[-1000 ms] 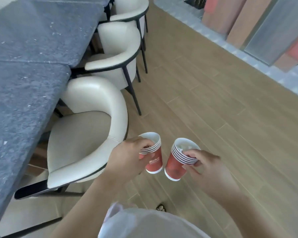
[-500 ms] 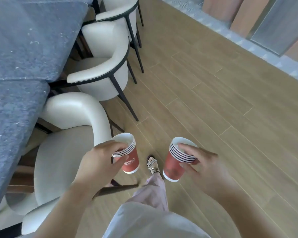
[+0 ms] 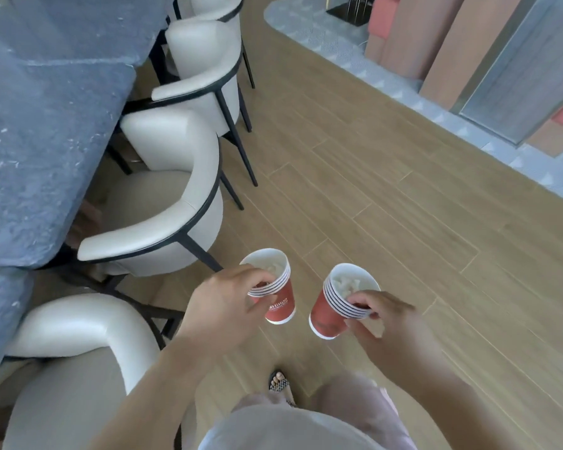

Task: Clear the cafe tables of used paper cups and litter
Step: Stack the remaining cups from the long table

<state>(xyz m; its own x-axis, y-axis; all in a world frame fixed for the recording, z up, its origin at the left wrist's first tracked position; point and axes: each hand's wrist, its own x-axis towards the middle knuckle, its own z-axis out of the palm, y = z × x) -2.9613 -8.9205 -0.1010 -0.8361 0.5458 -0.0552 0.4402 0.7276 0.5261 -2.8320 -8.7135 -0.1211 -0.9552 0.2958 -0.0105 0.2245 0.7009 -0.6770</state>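
Note:
My left hand grips a stack of nested red paper cups by its white rims, held over the wooden floor. My right hand pinches the rims of a second stack of red paper cups, tilted slightly to the left. White crumpled paper shows inside the top cup of each stack. The two stacks hang side by side, a small gap between them.
A long grey stone-look table runs along the left. Several cream armchairs with black frames are tucked against it. Wooden floor stretches to the right, up to a grey tiled strip and wall panels. My sandalled foot shows below.
The view has moved forward along the table, so the chairs have shifted in frame. Both hands keep their cup stacks, now a little closer together.

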